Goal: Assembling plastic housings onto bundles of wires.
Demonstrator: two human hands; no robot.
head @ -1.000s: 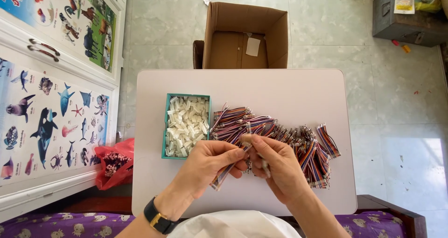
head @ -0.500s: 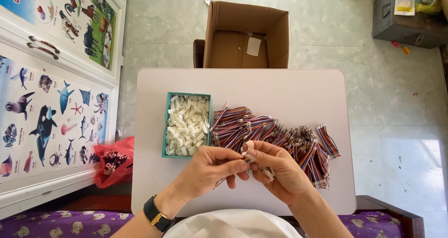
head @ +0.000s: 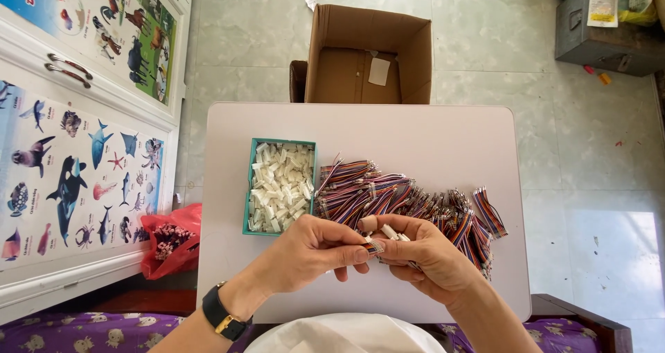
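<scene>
My left hand (head: 312,250) pinches the end of a multicoloured wire bundle (head: 375,245), its fingers closed on it. My right hand (head: 422,252) meets it from the right and holds small white plastic connectors (head: 389,232) against the same wire end. Both hands hover over the near middle of a white table (head: 429,142). A heap of multicoloured ribbon wires (head: 409,197) lies just beyond the hands. To the left stands a green tray (head: 248,193) filled with white connectors (head: 280,185). A black watch (head: 220,313) sits on my left wrist.
An open cardboard box (head: 367,55) stands on the tiled floor beyond the table. A red plastic bag (head: 170,239) lies at the table's left. A cabinet with animal posters (head: 76,173) runs along the left. A grey metal box (head: 603,27) sits far right.
My hands have come closer together and a little lower, and the wire end now sits between both sets of fingertips. The loose tail seen below my left hand earlier is hidden.
</scene>
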